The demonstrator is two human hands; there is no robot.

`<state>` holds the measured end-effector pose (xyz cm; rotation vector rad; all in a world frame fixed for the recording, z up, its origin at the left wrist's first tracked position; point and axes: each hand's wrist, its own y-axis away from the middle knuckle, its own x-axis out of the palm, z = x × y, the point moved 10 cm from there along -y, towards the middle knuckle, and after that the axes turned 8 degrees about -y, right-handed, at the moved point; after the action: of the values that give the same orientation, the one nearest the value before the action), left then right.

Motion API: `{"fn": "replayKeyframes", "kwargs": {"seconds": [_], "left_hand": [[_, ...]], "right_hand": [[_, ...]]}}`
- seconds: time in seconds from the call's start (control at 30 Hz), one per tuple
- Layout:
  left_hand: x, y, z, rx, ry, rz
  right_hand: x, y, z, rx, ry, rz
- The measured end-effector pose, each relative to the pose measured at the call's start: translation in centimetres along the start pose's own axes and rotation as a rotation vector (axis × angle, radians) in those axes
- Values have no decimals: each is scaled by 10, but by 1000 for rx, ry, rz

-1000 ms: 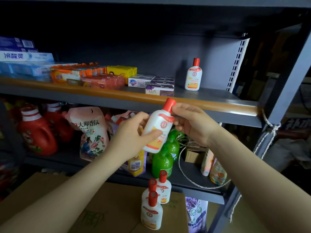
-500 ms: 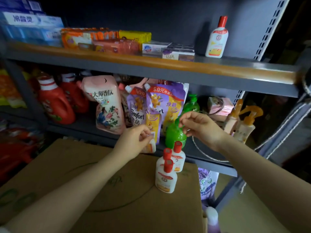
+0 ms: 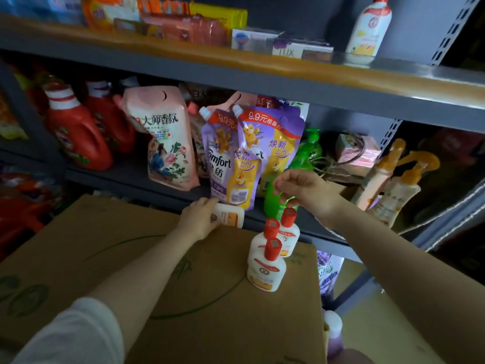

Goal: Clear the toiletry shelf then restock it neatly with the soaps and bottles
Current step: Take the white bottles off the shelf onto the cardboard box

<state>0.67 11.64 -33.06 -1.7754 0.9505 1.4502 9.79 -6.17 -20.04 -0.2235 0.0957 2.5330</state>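
my left hand is curled round a small white plastic lotion bottle with an orange label, which lies tipped on its side with the base pointing right, out past my fingertips, and its cap end hidden inside my palm. under that hand is the flat brown cardboard box top with green printed lines; i cannot tell whether the bottle touches it. my right hand hangs with its fingers bent downward and loosely gathered, the tips just above the red cap of the farthest of three upright white lotion bottles with red caps; they hold nothing i can see, and i cannot tell whether they touch that cap. those three bottles stand tight together on the box, to the right of my left fingers. behind my right fingers stands a green plastic bottle, and just beyond my left fingertips hang purple and yellow softener refill pouches on the grey metal middle shelf. far above both hands, on the upper shelf with the orange front edge, stand boxed soap bars and one more white lotion bottle with an orange label.
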Motion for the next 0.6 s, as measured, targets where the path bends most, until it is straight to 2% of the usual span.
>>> {"fn": "replayKeyframes", "kwargs": {"seconds": [0.1,0.2,0.27,0.37,0.5,0.6], "left_hand": [[2,-12,9,-47,27,49],[-6,-11,2,86,100,44],[-19,0,-4,177,74,2],[-57,26,-14,260,-83,-149],[-127,82,-41,415,-121,-365],[-163,106,-53,384,123,-360]], "right_hand": [[2,-1,0,-9,29,-25],[-2,0,6,-53,76,-50],[-6,-1,14,-100,115,-79],[-1,-2,36,-235,208,-85],[54,16,67,-477,643,112],[99,37,69,-577,774,318]]}}
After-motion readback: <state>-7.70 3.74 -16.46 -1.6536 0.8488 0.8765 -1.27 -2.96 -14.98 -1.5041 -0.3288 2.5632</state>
